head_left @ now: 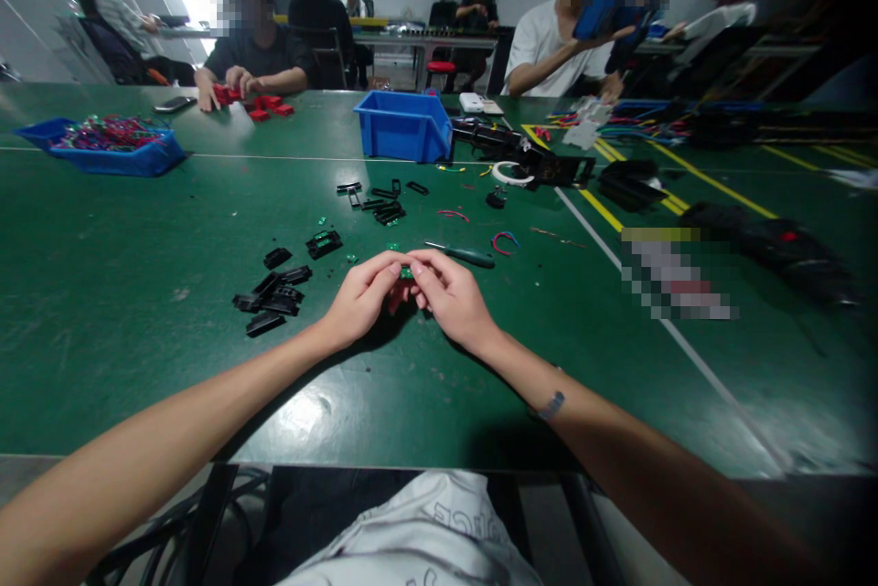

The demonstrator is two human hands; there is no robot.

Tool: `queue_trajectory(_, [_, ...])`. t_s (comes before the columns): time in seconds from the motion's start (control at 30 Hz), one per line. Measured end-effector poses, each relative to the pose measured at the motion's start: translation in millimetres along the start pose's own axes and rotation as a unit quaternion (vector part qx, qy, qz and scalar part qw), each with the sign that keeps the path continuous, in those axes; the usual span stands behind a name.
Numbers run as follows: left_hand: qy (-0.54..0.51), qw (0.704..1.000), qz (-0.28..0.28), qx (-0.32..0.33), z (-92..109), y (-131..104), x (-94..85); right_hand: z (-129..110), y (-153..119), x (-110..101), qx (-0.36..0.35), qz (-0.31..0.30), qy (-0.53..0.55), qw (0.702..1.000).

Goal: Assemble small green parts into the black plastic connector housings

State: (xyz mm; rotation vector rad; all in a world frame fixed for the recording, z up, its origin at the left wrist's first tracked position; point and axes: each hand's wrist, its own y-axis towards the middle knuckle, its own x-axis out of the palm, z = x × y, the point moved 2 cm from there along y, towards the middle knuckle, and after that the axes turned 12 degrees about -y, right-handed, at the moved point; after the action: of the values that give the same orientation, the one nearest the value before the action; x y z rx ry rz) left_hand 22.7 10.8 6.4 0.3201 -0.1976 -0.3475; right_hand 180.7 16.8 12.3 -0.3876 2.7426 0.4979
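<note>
Both my hands meet over the green table, fingers closed around a small green circuit board that shows between the thumbs. My left hand pinches its left side; my right hand grips the right. The fingers hide most of the board. Just beyond my right hand lies a screwdriver with a dark green handle. Left of my left hand is a heap of black plastic housings. A black housing with green inside sits a little farther off, near several tiny green pieces.
Black rectangular frames lie ahead of my hands, before a blue bin. A blue tray of coloured wires stands far left. Red and blue wire pieces lie to the right. Two people sit across the table, one handling red parts.
</note>
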Motion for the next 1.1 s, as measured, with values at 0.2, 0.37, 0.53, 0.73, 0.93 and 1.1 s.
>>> queue_trajectory(0.2, [-0.008,1.0,0.001,-0.003,0.3,-0.2,0.6,-0.9,0.1,-0.4,0.0,0.0,0.002,1.0])
queue_trajectory(0.37, [-0.019,1.0,-0.002,-0.01,-1.2,0.1,-0.5,-1.0,0.4,-0.3,-0.005,-0.001,0.002,1.0])
queue_trajectory(0.53, [-0.022,1.0,-0.004,-0.012,-0.5,0.1,-1.2,-2.2,0.2,-0.7,-0.006,-0.002,0.0,1.0])
queue_trajectory(0.73, [-0.009,1.0,-0.002,-0.006,1.6,0.1,-0.7,-2.8,0.4,-0.3,-0.003,0.0,0.003,1.0])
queue_trajectory(0.93, [0.012,1.0,0.004,-0.001,0.9,-0.4,-1.0,-2.1,0.0,-0.2,0.0,-0.004,0.002,1.0])
queue_trajectory(1.1, [0.025,1.0,0.009,0.004,1.4,-0.3,-1.6,-1.4,-0.4,-0.5,0.0,-0.007,0.002,1.0])
